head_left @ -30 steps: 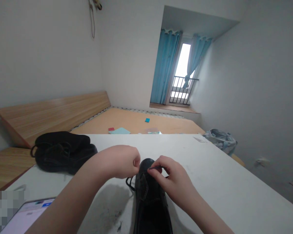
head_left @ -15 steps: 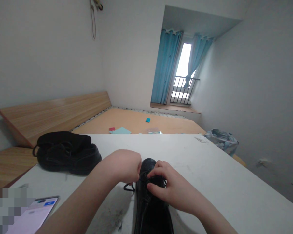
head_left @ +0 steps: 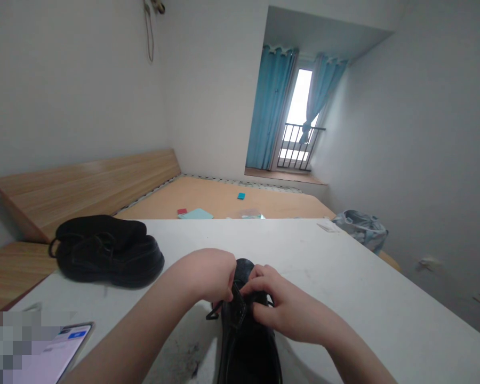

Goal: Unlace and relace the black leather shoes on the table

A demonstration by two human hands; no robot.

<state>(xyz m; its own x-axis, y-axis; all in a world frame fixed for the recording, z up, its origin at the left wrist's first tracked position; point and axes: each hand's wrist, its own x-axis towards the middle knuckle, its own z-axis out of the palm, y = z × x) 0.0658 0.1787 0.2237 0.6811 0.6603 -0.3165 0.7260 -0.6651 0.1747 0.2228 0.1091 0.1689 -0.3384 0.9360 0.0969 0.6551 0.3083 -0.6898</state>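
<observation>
A black leather shoe (head_left: 246,341) lies on the white table (head_left: 344,298) right in front of me, toe pointing away. My left hand (head_left: 206,274) is closed and pinches the shoe's upper edge near the laces. My right hand (head_left: 282,304) is closed too, fingertips gripping a black lace (head_left: 214,312) end over the shoe's eyelets. Both hands meet above the front of the shoe. A loop of lace hangs out to the shoe's left side.
A second black shoe (head_left: 108,250) lies on the table at the far left. A phone (head_left: 52,357) with a lit screen rests at the near left corner. Behind the table are a wooden bed frame (head_left: 104,181), a plastic bag (head_left: 362,226) and a curtained balcony door (head_left: 300,122).
Both hands dropped lower onto the shoe and came together. The right hand went from holding the lace up to pressing it down at the eyelets; the left hand now grips the shoe's upper.
</observation>
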